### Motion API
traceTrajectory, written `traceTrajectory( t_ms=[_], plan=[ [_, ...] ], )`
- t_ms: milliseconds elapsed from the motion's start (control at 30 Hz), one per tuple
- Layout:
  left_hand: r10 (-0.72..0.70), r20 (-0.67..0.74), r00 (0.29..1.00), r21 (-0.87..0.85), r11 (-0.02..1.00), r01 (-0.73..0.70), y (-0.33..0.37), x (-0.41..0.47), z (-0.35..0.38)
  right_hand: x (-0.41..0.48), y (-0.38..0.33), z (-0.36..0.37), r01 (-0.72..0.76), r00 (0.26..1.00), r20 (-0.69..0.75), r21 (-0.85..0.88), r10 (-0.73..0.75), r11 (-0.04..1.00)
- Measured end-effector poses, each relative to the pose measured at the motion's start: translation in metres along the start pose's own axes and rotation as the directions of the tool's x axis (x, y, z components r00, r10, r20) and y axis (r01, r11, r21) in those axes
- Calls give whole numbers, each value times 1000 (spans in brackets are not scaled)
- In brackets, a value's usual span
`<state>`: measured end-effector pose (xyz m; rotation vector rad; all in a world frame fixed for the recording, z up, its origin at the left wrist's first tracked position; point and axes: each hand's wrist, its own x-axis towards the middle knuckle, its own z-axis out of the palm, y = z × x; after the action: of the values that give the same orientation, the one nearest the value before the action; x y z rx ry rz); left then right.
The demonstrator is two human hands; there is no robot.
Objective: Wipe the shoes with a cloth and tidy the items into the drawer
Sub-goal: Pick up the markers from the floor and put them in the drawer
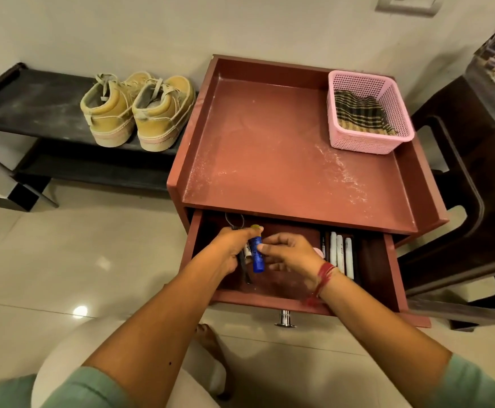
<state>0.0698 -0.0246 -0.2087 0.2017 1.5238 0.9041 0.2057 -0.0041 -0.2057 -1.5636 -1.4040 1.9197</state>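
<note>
hands over open drawer (387, 260) at 6 o'clock | left hand (228, 251) holds blue marker (257, 254) plus dark bits, to drop them in; right hand (287, 254) loose, fingers steady marker | shoes (137, 110) at 10 o'clock on bench (28, 104); cloth (358, 113) in pink basket (370, 142) at 1 o'clock, kept tidy

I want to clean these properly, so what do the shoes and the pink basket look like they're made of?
The shoes look like tan suede or nubuck: matte, slightly fuzzy uppers with pale rubbery soles, though synthetic is possible. The pink basket looks like moulded plastic: even colour and a fine perforated mesh wall.
</note>
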Motion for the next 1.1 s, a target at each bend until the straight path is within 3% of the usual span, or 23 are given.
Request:
traceTrajectory(
  t_ms=[233,333,433,533,633,767,867,900,967,1033,1100],
  plan=[
    [-18,26,999,50,999,17,1,-3,5,10,5,-3,-50,996,-81,-6,49,999],
    [-15,42,999,44,999,14,0,-1,5,25,5,-29,-92,964,-262,-157,48,983],
    [4,48,999,61,998,-7,-1,0,5,39,10,-44,-154,929,-369,-477,-38,865],
    [9,46,999,61,998,-11,0,-1,2,50,15,-39,-168,943,-321,-688,-89,706],
    [9,45,999,56,998,-12,1,-4,1,53,17,-29,-222,942,-329,-765,-70,605],
    [44,53,998,58,997,-47,1,-6,1,52,18,-26,-238,940,-337,-771,-61,590],
    [63,50,997,47,997,-65,1,-7,1,50,15,-28,-219,927,-368,-679,-68,701],
    [63,48,997,45,997,-65,1,-7,1,46,13,-29,-174,929,-367,-560,-54,810],
    [61,42,997,39,997,-63,0,-6,3,31,7,-26,-125,963,-258,-161,81,979],
    [55,27,998,27,998,-55,1,-6,6,11,2,-19,-156,985,-53,106,163,982],
    [32,35,999,15,999,-32,4,-8,9,2,3,-10,-131,991,19,177,129,975]
  ],
)
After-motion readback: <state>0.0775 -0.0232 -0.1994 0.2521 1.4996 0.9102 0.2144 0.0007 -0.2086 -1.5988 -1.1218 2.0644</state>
